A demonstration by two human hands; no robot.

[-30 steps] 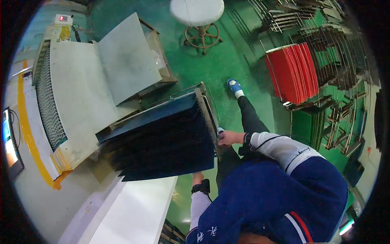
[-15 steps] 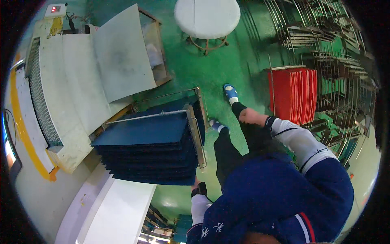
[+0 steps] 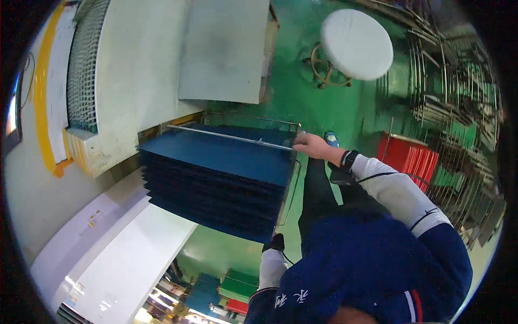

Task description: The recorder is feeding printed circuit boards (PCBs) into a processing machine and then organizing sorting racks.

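Observation:
A metal rack with a rail across its top holds a stack of several dark blue sheets or panels, left of my legs. My right hand is closed around the upper corner of the rack's frame, at the end nearest me. The black-banded left wrist is at the stack's lower right corner. Of my left hand only a dark bit shows; its fingers are hidden behind the rack and sheets.
A pale machine with a mesh belt stands at the left, a white table below it. A round white stool on casters is ahead. Red sheets and many metal racks line the right. Green floor lies between.
My right hand has moved from beside my thigh onto the rack's corner. The view has turned left, so the stool and red sheets appear further right. My left hand remains by the stack's corner.

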